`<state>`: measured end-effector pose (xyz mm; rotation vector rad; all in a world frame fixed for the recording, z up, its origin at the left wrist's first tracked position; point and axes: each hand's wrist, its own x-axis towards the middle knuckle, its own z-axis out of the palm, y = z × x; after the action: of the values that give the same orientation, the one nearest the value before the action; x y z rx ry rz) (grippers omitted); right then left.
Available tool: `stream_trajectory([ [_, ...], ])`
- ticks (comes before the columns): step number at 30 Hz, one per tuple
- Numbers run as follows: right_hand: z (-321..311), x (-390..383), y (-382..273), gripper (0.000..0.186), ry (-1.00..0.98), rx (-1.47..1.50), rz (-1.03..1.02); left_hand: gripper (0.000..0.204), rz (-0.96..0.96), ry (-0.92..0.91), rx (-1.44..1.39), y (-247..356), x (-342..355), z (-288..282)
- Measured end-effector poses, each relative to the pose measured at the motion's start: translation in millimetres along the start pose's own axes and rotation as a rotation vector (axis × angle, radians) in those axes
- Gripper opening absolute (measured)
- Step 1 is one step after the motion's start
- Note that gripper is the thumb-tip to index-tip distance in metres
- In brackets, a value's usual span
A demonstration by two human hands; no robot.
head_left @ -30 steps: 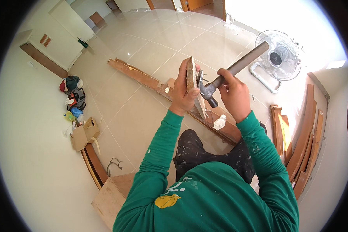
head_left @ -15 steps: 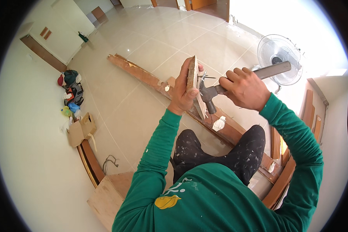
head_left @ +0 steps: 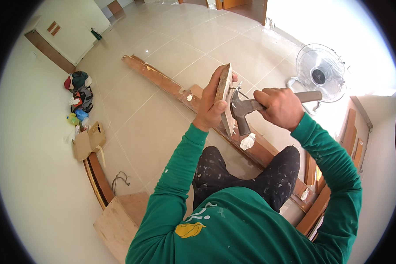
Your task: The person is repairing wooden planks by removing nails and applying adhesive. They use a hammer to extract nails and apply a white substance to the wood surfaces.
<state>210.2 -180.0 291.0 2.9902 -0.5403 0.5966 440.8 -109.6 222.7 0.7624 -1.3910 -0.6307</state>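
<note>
Raised in front of me, a short piece of wood (head_left: 224, 86) with a rough edge is held upright by my left hand (head_left: 210, 103), thumb on the near side and fingers wrapped behind. A thin nail (head_left: 241, 93) sticks out of its right face, looking bent. My right hand (head_left: 280, 108) is closed round the handle of a claw hammer (head_left: 241, 115). The hammer's claw is up against the wood beside the nail, its striking face pointing down. Whether the claw grips the nail is hard to make out.
A long brown plank (head_left: 162, 82) lies diagonally across the tiled floor under my hands. A standing fan (head_left: 319, 75) is at the right. More wooden strips (head_left: 316, 212) lie by the right wall. Bags (head_left: 81, 97), a cardboard box (head_left: 89, 140) and a plywood piece (head_left: 115, 226) line the left.
The hammer has swung so its handle lies flatter, and its head has turned against the wood. The nail, straighter before, now slants downward. My left hand keeps its hold.
</note>
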Motion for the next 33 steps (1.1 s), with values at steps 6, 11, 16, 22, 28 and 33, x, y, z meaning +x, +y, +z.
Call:
stream_trajectory([
  [6, 54, -6, -15, 0.017, 0.268, 0.256, 0.122, 0.123, 0.041, 0.018, 0.003, -6, 2, -2],
  [11, 132, -6, -41, 0.016, 0.514, 0.686, 0.357, 0.116, 0.077, 0.002, -0.018, -6, 5, 0],
  [16, 163, 10, -66, 0.02, 0.611, 0.97, 0.393, 0.119, 0.052, 0.021, -0.049, -9, 0, -5],
  [22, 99, 3, -31, 0.014, 0.326, 0.497, 0.174, 0.124, 0.048, 0.001, -0.077, -6, -2, -18],
  [28, -30, 18, -9, 0.012, -0.248, -0.083, -0.007, 0.127, 0.022, -0.055, -0.056, 1, -2, -9],
  [33, -92, 47, -21, 0.014, -0.511, -0.368, -0.107, 0.122, 0.034, -0.105, -0.034, 6, 1, 5],
])
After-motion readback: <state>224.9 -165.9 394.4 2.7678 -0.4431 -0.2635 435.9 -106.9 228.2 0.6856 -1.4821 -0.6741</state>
